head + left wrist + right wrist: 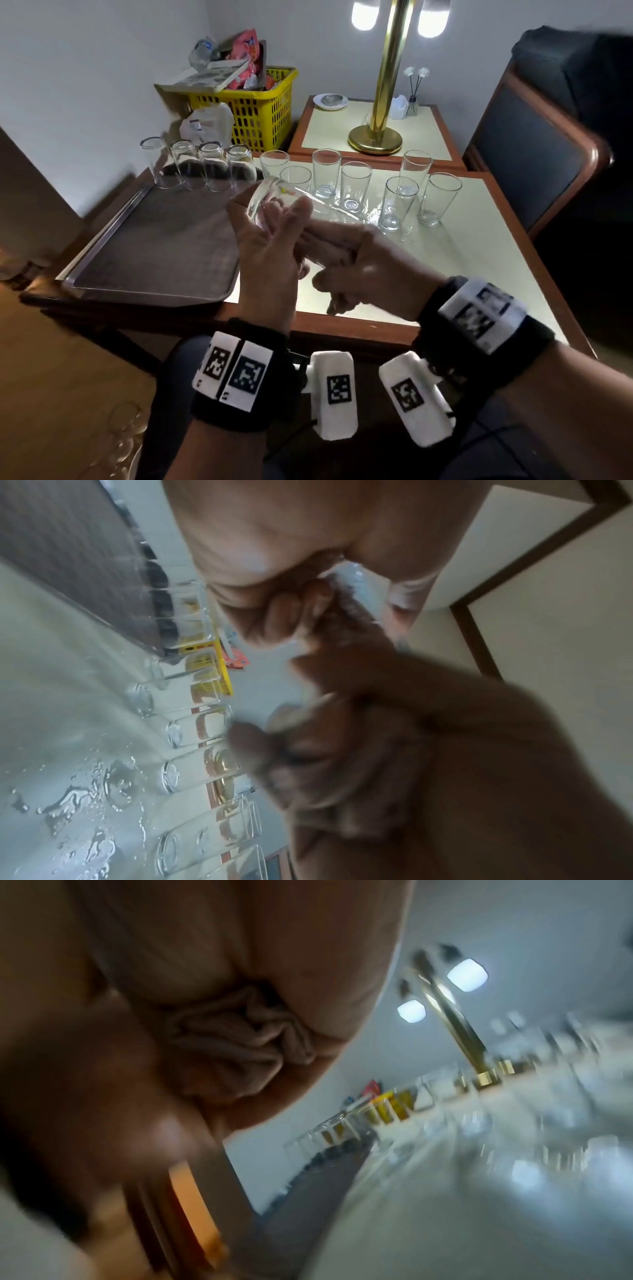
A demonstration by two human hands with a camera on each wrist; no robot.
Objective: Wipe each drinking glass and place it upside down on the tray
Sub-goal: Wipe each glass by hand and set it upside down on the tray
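My left hand [274,236] grips a clear drinking glass [265,202] tipped on its side above the table's near edge, base towards the tray. My right hand [349,263] is curled at the glass's mouth end. In the right wrist view a crumpled beige cloth [236,1047] is bunched in its palm. The left wrist view shows my left fingers [291,610] against the glass [359,588]. A dark-lined metal tray [147,291] lies to the left. Several glasses [212,168] stand upside down along its far end. Several upright glasses [397,202] stand on the table behind my hands.
Water drops [78,804] lie on the pale tabletop [462,260] near the upright glasses. A yellow basket [260,109] of clutter stands behind the tray. A brass lamp [376,137] stands on the side table beyond, and a dark chair [531,154] at the right.
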